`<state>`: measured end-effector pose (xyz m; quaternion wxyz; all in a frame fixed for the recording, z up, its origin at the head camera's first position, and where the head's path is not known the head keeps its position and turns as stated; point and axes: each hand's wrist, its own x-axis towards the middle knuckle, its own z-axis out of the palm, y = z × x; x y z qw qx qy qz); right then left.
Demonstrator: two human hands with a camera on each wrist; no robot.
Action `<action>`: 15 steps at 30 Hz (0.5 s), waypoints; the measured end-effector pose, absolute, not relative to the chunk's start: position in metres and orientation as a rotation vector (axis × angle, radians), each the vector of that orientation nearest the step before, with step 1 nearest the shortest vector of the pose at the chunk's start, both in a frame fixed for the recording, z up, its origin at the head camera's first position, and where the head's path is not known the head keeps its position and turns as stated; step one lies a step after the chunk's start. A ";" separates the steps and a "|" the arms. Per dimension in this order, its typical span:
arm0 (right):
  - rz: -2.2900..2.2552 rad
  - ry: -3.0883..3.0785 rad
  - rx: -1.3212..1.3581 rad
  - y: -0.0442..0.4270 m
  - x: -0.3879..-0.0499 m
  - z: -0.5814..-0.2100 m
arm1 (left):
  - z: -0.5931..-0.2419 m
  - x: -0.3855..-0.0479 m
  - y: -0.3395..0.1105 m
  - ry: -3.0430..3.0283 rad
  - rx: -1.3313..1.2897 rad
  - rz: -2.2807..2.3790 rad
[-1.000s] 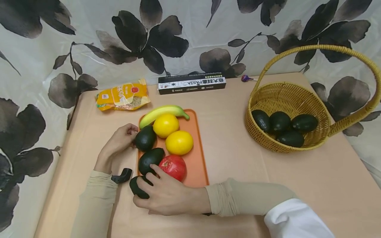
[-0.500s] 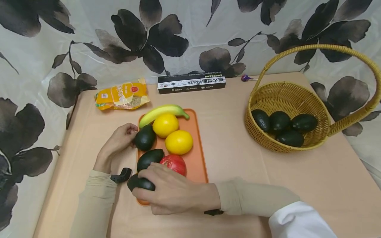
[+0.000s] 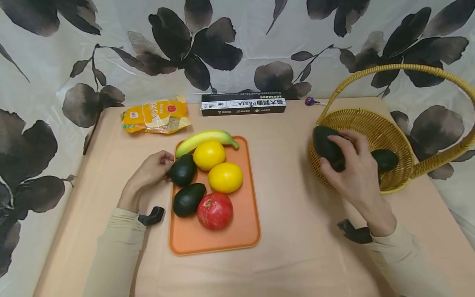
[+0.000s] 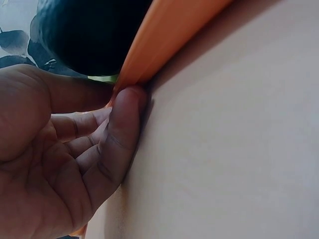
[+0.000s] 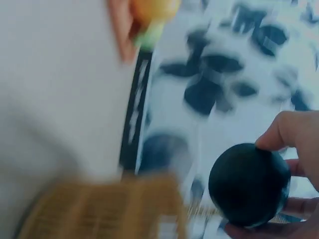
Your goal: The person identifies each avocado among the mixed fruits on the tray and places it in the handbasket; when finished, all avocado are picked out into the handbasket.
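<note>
Left hand: fingers bent, thumb pinching. Right hand: outstretched, gripping, some fingertips hard to make out.

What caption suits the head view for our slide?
Right hand holding an avocado at the wicker basket, left hand gripping the orange tray.

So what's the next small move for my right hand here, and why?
I'd probably lower the dark green oval avocado into the golden woven basket and let go: your right hand grips it over the basket, and another dark green avocado already lies inside.
</note>
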<state>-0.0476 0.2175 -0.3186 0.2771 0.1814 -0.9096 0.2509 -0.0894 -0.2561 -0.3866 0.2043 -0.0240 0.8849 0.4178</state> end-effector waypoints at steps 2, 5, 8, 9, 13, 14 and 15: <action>0.614 -2.462 0.390 0.235 -0.050 -0.324 | -0.385 -0.090 -0.257 2.472 -0.067 1.155; 0.535 -2.527 0.332 0.249 -0.054 -0.331 | -0.385 -0.090 -0.257 2.470 -0.069 1.156; 0.455 -2.589 0.339 0.254 -0.057 -0.336 | -0.386 -0.091 -0.256 2.463 -0.071 1.167; 0.428 -2.613 0.344 0.255 -0.058 -0.336 | -0.386 -0.091 -0.256 2.463 -0.069 1.168; 0.369 -2.740 0.324 0.259 -0.063 -0.335 | -0.386 -0.090 -0.255 2.467 -0.065 1.164; 0.360 -2.783 0.307 0.260 -0.064 -0.335 | -0.386 -0.090 -0.255 2.469 -0.062 1.163; 0.352 -2.820 0.288 0.262 -0.064 -0.334 | -0.386 -0.090 -0.255 2.470 -0.059 1.162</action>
